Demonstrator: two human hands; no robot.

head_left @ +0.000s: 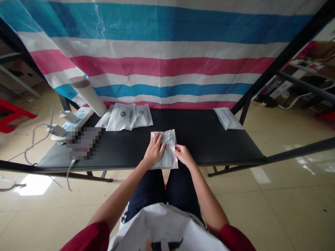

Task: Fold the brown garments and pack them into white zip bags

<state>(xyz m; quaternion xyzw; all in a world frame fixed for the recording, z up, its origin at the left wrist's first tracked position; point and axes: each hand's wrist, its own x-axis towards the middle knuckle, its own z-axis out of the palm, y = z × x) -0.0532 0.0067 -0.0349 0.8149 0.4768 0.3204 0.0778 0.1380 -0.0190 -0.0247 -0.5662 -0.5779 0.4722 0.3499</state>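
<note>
Surface [209, 139] carries white pouches [120, 117] at rear left, a single pouch [227, 118] at rear right, a tilted white tube [87, 96], and a power strip [78, 120]. Striped tarpaulin [167, 59] hangs behind; red stool [13, 113] stands on tiled floor [288, 216] at left

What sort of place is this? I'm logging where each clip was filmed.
Probably a makeshift packing or small work room, not a home: a striped tarpaulin hangs behind a black metal-framed table holding white printed pouches, with a power strip at its left end.
</note>
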